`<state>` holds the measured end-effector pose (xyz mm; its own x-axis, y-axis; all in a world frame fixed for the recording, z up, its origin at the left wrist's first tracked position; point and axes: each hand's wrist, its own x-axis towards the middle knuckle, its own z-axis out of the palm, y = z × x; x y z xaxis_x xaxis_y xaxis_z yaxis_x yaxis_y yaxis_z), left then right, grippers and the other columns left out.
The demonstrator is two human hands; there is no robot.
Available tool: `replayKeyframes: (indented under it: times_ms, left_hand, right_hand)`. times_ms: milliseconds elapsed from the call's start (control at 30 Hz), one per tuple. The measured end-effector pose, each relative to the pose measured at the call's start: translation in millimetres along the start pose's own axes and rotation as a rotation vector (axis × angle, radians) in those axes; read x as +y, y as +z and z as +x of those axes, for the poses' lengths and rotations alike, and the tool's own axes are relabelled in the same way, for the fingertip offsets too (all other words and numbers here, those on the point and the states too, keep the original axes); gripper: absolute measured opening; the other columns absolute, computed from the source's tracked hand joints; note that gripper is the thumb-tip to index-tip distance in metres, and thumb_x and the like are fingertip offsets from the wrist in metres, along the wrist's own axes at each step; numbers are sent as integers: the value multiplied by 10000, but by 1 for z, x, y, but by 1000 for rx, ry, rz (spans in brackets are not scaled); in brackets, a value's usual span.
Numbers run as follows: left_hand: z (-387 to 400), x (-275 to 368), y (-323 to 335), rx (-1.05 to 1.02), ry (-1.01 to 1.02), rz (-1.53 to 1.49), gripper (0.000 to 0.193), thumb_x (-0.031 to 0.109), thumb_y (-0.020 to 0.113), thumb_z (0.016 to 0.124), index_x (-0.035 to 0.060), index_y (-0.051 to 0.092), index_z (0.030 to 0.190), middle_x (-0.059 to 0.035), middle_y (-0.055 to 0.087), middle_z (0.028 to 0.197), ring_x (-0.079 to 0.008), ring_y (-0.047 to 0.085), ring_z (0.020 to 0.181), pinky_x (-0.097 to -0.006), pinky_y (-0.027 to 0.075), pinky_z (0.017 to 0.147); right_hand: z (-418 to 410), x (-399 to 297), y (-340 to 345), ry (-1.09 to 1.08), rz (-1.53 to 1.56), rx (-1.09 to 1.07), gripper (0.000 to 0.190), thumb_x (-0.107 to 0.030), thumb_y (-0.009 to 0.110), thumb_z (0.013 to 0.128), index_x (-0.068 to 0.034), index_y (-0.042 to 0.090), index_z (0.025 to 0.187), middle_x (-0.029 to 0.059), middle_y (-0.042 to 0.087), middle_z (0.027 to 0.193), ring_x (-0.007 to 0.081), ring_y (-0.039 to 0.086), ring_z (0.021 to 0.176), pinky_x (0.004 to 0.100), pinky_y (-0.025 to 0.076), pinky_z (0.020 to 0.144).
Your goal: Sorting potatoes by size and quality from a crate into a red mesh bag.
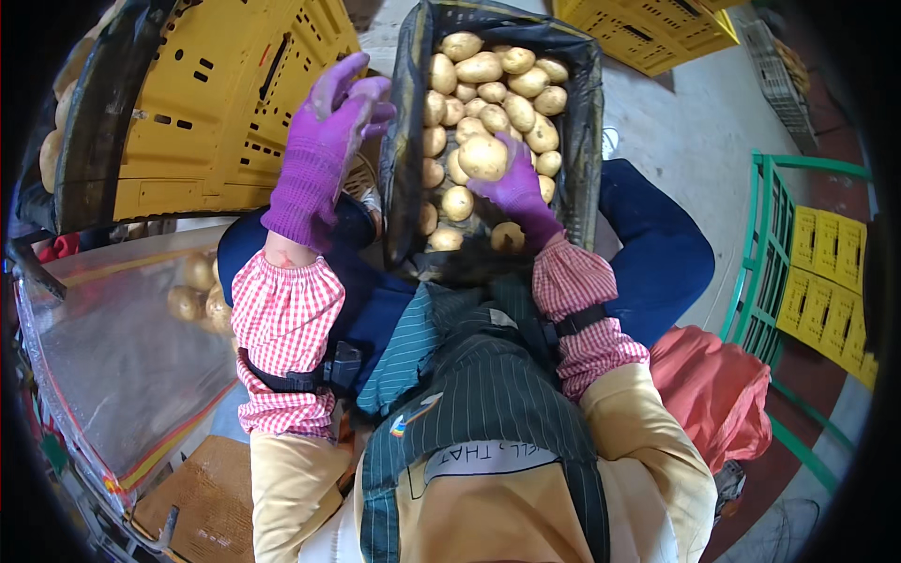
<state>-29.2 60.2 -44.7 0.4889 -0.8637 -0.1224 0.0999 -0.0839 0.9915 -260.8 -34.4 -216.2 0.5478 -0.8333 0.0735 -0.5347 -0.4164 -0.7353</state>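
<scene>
Before me stands a crate lined with dark plastic, holding a loose layer of pale potatoes. Inside it, my right hand in a purple knit glove grips a large potato above the others. Dark lining shows between the potatoes at the near end. My left hand, gloved the same way, is raised just left of the crate's left wall. Its fingers are apart and nothing is in them.
A yellow perforated crate stands at my left, and another yellow crate at the far right. More potatoes lie on a plastic-covered surface to the left. A green metal rack and a red sack are on the right.
</scene>
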Motion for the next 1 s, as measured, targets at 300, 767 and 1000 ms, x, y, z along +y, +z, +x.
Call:
replayKeyframes:
  times_ms: [300,767,1000]
  left_hand:
    - [-22,-33,31,-428,70,192,504,125,537,916,64,396,1396,-143,517,1294,-223,495,1203,-327,393,1030]
    - [-41,-13,41,-561,326,112,588,218,660,850,77,452,1382,-124,343,1483,-235,302,1383,-355,262,1116]
    - [-39,-10,40,-504,255,164,545,242,619,896,70,443,1382,-102,468,1380,-197,433,1275,-327,354,1052]
  right_hand:
    - [-12,-98,-93,42,775,-112,865,-112,851,636,19,370,1344,126,474,1264,211,507,1166,315,466,950]
    - [-19,-123,-101,94,938,-154,828,-131,837,643,19,393,1325,114,483,1244,202,516,1146,318,461,956]
    - [-20,-122,-106,18,705,-101,678,-149,757,727,-4,441,1308,180,501,1251,228,576,1100,356,486,931]
